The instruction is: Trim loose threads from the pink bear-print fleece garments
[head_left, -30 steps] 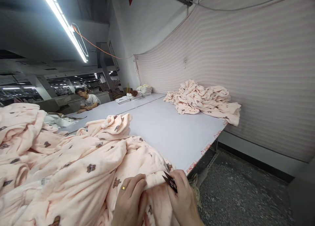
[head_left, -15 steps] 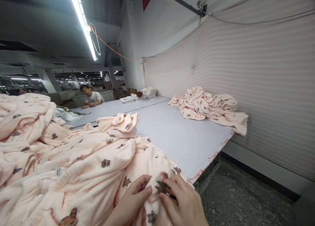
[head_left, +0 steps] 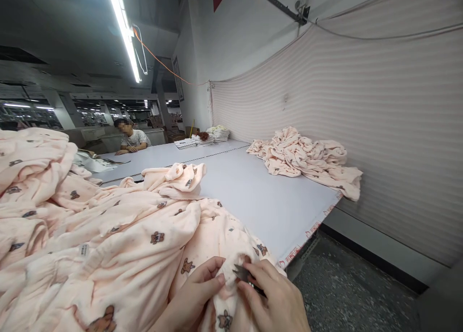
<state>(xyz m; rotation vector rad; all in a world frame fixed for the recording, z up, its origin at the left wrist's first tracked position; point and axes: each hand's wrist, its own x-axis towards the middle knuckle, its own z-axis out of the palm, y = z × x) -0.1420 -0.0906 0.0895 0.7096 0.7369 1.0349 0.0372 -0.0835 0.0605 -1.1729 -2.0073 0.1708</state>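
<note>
Head view: left hand (head_left: 207, 283) pinches pink cloth (head_left: 229, 268), likely to steady it; right hand (head_left: 277, 291) has grip closed around scissors (head_left: 243, 274) angled toward cloth.

No words or numbers can be read. Red print (head_left: 313, 229) runs along the edge of the tabletop (head_left: 253, 192) at four o'clock, too small to make out. At eight o'clock, a small label (head_left: 84, 250) with dark marks shows on the pink cloth (head_left: 133, 264), likewise illegible.
</note>
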